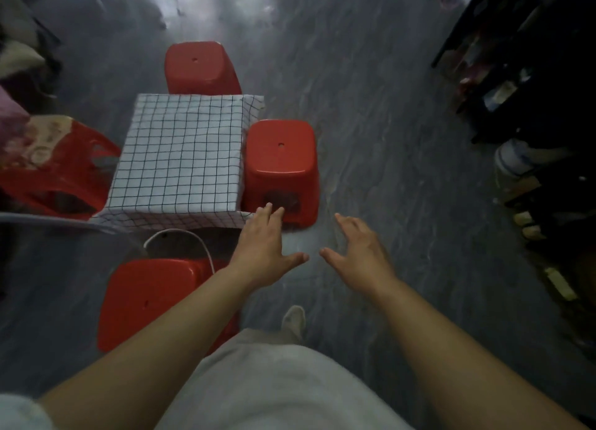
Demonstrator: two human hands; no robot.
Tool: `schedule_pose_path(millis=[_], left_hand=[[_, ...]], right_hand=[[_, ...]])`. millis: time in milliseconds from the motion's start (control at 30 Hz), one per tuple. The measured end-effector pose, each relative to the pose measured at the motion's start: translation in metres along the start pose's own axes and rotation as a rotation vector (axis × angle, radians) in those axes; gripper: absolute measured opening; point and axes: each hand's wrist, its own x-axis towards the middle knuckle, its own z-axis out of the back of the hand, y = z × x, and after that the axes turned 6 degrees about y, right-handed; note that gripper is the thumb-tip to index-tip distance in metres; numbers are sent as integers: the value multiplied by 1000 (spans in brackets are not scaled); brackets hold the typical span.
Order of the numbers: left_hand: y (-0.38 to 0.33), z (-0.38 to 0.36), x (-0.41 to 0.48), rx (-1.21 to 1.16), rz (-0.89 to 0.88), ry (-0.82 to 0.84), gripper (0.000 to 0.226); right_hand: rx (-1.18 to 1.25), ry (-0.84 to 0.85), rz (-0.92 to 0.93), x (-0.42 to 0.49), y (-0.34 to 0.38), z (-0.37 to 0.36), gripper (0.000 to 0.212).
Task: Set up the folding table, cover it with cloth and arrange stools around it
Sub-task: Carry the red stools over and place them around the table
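Three red stools ring the table. The nearest stool [151,300] is partly hidden by the left forearm, and a white cable [206,252] loops just beyond it. Both hands reach forward, palms down, fingers spread and holding nothing. The left hand [264,252] overlaps the cloth's near corner, contact unclear, while the right hand [361,262] hangs over the glossy grey floor [387,107]. The checked cloth [180,152] hides the table entirely. The side stool [280,159] stands against its right edge, the far stool [200,67] behind. A red chair [54,178] is cropped left, and the dark shelving [532,75] on the right is unreadable.
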Motion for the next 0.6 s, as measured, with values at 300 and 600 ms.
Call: schedule_pose_path(millis=[300,600], left_hand=[[-49,40,110,11,142,-99,109],[-83,48,194,-150,438,-210,108]], right_hand=[[-74,93,97,129,-32,80,80],[-268,243,307,269,-32,140,80]])
